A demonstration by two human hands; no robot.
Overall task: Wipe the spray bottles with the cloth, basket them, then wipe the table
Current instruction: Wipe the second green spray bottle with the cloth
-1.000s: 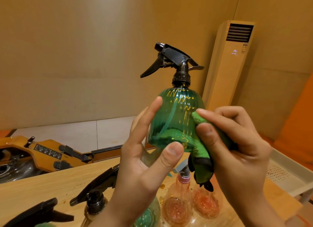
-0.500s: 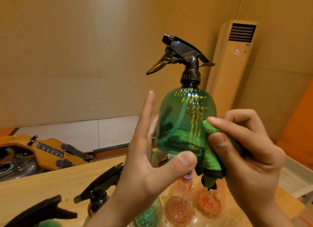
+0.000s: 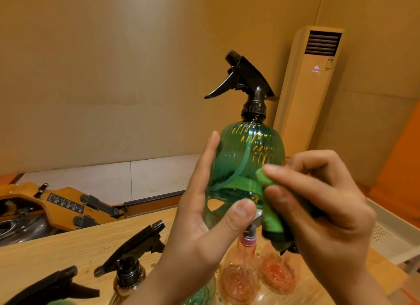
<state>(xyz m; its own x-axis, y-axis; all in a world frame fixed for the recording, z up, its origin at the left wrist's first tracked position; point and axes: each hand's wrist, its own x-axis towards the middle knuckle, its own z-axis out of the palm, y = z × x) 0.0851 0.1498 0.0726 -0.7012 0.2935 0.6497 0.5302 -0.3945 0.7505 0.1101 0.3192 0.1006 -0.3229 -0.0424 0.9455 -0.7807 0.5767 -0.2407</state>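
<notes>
Left hand (image 3: pixel 204 227) pinches the upright ribbed green plastic spray bottle (image 3: pixel 247 159) near its base. Right hand (image 3: pixel 329 213) clamps green cloth (image 3: pixel 270 216) against its right side.

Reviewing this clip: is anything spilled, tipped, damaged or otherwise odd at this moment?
Nothing stands out. The left hand holds the green spray bottle upright above the table while the right hand presses the cloth to its lower side. The other bottles stand upright, and no spill shows.
</notes>
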